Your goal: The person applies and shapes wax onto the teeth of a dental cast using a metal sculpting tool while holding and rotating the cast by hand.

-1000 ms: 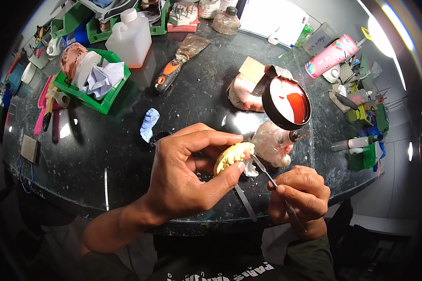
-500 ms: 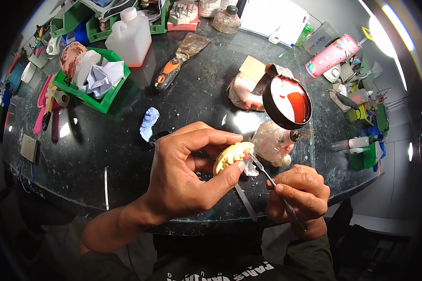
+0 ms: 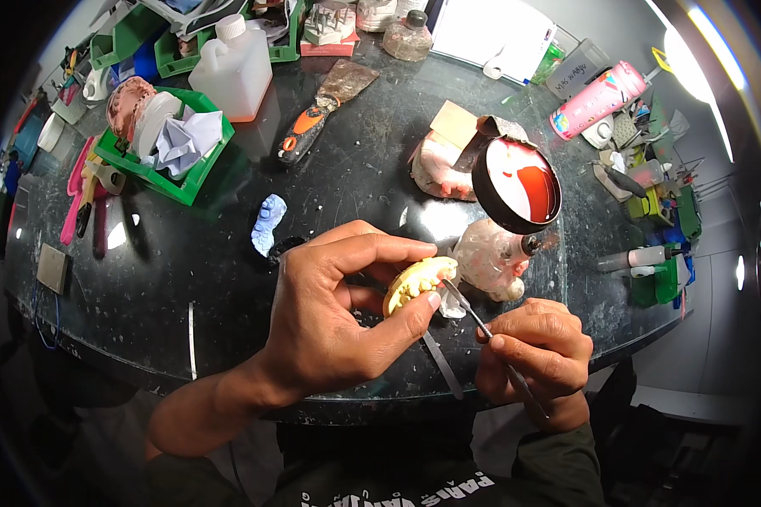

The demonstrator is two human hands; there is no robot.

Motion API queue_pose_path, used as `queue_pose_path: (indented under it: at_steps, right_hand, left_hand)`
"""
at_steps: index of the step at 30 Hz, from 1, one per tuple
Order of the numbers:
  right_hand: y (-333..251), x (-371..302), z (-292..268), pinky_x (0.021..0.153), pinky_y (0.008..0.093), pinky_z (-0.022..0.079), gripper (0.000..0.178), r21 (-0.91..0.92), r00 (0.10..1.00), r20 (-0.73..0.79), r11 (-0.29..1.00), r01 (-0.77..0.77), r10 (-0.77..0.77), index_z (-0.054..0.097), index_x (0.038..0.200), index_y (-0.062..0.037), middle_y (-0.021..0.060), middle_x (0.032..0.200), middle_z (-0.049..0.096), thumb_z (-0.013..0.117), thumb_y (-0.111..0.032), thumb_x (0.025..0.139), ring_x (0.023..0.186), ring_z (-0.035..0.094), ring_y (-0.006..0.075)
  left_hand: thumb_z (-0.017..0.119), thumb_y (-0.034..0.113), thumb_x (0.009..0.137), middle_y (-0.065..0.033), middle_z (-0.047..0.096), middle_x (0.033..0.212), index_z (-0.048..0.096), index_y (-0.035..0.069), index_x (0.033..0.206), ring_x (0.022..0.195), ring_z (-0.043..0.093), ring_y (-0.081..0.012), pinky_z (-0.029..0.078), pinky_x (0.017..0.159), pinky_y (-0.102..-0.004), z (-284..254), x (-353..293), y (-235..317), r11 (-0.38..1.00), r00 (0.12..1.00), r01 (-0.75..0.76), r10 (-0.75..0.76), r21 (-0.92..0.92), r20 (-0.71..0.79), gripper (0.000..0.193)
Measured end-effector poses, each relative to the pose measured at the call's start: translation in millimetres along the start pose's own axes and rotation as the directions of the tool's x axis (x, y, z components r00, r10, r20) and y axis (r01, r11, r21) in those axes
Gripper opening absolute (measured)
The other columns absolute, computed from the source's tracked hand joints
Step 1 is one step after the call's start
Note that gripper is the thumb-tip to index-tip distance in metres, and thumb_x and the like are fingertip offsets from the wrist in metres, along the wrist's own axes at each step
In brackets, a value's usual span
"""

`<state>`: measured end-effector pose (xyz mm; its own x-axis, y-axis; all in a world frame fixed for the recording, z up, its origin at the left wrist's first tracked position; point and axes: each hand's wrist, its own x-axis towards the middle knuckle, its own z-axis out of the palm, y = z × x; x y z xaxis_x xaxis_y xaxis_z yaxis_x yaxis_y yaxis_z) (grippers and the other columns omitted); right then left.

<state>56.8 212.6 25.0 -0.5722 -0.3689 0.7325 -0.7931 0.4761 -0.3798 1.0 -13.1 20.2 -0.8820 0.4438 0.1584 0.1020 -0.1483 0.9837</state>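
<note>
A yellow dental cast [image 3: 414, 285] with teeth is pinched between the thumb and fingers of my left hand [image 3: 347, 308]. Some pink material shows at its right end. My right hand [image 3: 539, 351] grips a thin metal wax carver [image 3: 500, 353] like a pen, and its tip meets the cast's right end. Just beyond stands a glass spirit lamp [image 3: 489, 253] spattered with pink and white. Over the lamp sits a round black tin [image 3: 517, 186] holding red wax. A metal blade [image 3: 442, 365] lies under my left hand near the table's front edge.
Left of my hand lies a blue impression piece [image 3: 268, 224]. An orange-handled scraper [image 3: 321, 114], a green bin [image 3: 173, 173] with casts and paper, and a translucent jug [image 3: 232, 72] stand farther back. A pink bottle [image 3: 600, 100] is at the far right.
My right hand has shifted very slightly left, and the carver's tip has moved a little along the cast's end. The left hand and cast stay in place.
</note>
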Motion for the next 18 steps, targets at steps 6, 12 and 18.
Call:
queue_pose_path:
  at_steps: [6, 12, 18]
  right_hand:
    - [0.7, 0.1, -0.3, 0.05, 0.0253, 0.052, 0.028, 0.006, 1.0, 0.011, 1.0, 0.013, -0.013, 0.068, 0.095, -0.0037, 0.0072, 0.077, 0.067, 0.073, 0.007, 0.07, 0.06, 0.068, 0.016]
    - [1.9, -1.2, 0.1, 0.049, 0.0259, 0.051, 0.028, -0.013, 1.0, -0.014, 1.0, 0.002, -0.002, 0.068, 0.096, -0.0028, 0.0069, 0.076, 0.067, 0.072, 0.007, 0.069, 0.059, 0.067, 0.0159]
    - [2.7, -2.7, -0.8, 0.048, 0.0255, 0.051, 0.03, 0.0, 0.999, -0.035, 1.0, 0.003, -0.003, 0.067, 0.096, -0.0015, 0.007, 0.075, 0.066, 0.071, 0.008, 0.068, 0.06, 0.067, 0.0158]
  left_hand:
    - [0.068, -0.011, 0.081, -0.0122, 0.059, 0.106, 0.064, -0.011, 0.112, 0.096, 0.067, -0.0156, 0.06, 0.077, -0.0224, 0.1, 0.3, -0.6, 1.0, 1.0, -0.009, 0.009, -0.009, 0.0, 0.032]
    - [0.069, -0.011, 0.081, -0.0125, 0.059, 0.106, 0.064, -0.011, 0.113, 0.096, 0.067, -0.0157, 0.06, 0.077, -0.0224, -0.1, 0.3, -0.2, 1.0, 1.0, -0.01, 0.01, 0.0, -0.003, 0.032]
    - [0.068, -0.011, 0.081, -0.0127, 0.059, 0.107, 0.064, -0.011, 0.113, 0.097, 0.067, -0.0158, 0.06, 0.078, -0.0224, 0.3, -0.4, 0.4, 1.0, 1.0, 0.003, -0.003, -0.023, -0.008, 0.032]
